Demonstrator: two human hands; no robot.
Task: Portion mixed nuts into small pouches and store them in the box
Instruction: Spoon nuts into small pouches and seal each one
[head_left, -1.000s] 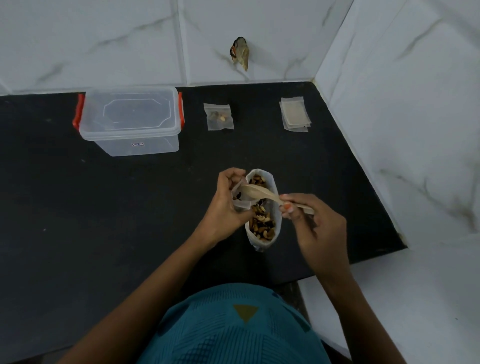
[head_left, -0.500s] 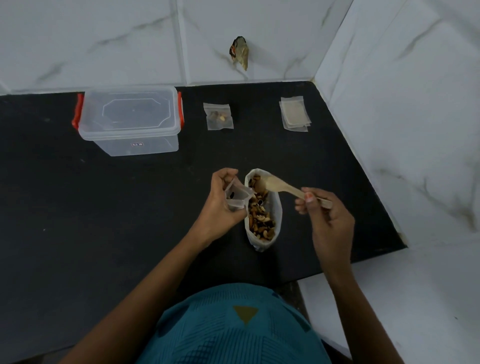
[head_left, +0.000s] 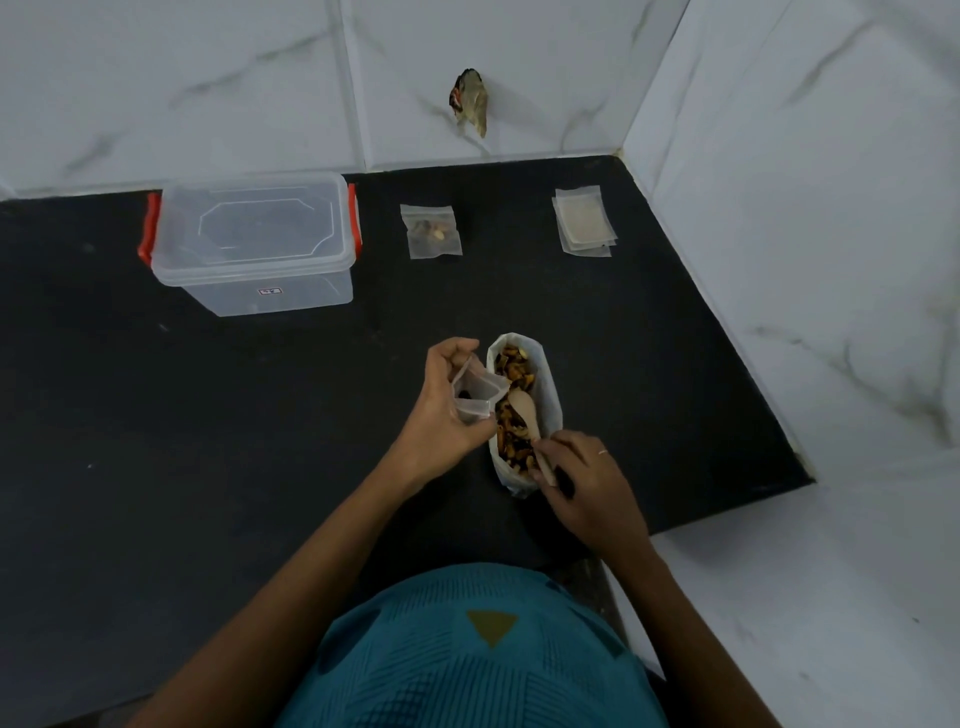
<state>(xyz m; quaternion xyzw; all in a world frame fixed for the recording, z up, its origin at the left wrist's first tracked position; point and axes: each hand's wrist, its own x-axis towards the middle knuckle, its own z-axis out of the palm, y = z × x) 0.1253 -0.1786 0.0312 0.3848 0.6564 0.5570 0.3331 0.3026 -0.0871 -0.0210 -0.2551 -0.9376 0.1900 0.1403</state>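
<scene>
A clear bag of mixed nuts (head_left: 548, 400) lies open on the black counter (head_left: 208, 441) near its front edge. My left hand (head_left: 444, 410) holds a small clear pouch (head_left: 475, 389) open just left of the bag; a few dark pieces lie inside it. My right hand (head_left: 587, 483) grips the handle of a wooden spoon (head_left: 524, 415), whose bowl is down among the nuts. A filled pouch (head_left: 431, 231) lies flat at the back. A stack of empty pouches (head_left: 584, 221) lies at the back right. The clear box (head_left: 254, 244) with red latches stands at the back left, lid on.
White marble tiled walls (head_left: 779, 182) close the counter at the back and right. A small dried scrap (head_left: 470, 101) sticks to the back wall. The counter's front right corner (head_left: 802, 475) ends beside a white floor.
The spoon left the small pouch, swung right over the nut bag, and now dips into the nuts. My right hand moved down and towards me. My left hand kept holding the pouch.
</scene>
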